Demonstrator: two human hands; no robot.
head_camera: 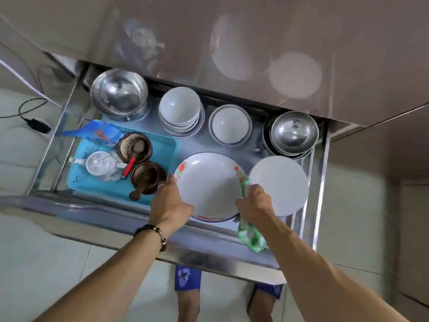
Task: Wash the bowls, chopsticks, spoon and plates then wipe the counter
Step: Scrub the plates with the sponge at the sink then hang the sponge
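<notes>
Head view, looking down into an open stainless-steel pull-out drawer (76, 105) beneath a glossy beige cabinet front (232, 38). The left hand (170, 201) grasps the left rim of a white shallow plate with red flower decoration (209, 184), thumb over the edge. The right hand (253, 203) grips the plate's right rim, and a green-and-white checked cloth (251, 235) is pinched in the same hand and hangs below the wrist. The plate lies at the front centre of the drawer, above another dish whose blue-edged rim shows beneath it. Just beside it on the right is a plain white round plate (281, 184), partly overlapped by the right hand. Along the back of the drawer, from left to right: a large steel bowl (119, 94), a stack of white ceramic bowls (180, 110), a smaller white bowl set in a dish (229, 125), and nested steel bowls (293, 133). At the left a turquoise plastic tray (92, 184) holds two brown ceramic jars (148, 177), a white lidded pot (98, 162) and a blue plastic bag (97, 131). A dark beaded bracelet (157, 233) circles the left wrist. Blue slippers (186, 278) show on the pale tiled floor (34, 263) below.
</notes>
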